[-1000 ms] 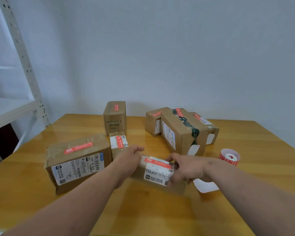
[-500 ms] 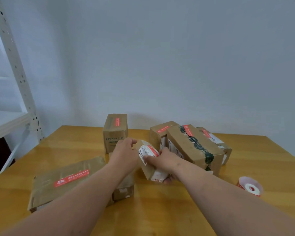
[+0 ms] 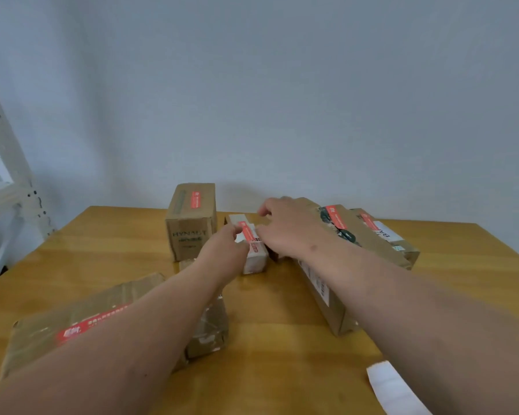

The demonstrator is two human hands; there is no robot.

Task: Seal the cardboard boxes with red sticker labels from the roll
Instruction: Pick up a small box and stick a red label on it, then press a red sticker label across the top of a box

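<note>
Both hands are gripping a small box: left hand and right hand fingers curling round it, seemingly setting it among sealed boxes.

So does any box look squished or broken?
Yes. The flat box near the left edge looks crumpled and wrinkly on top. The long box on the right carries messy dark tape under its red sticker.

A small packing or stockroom; a wooden worktop crowded with labelled cardboard parcels; white slotted metal shelving against a bare wall.
</note>
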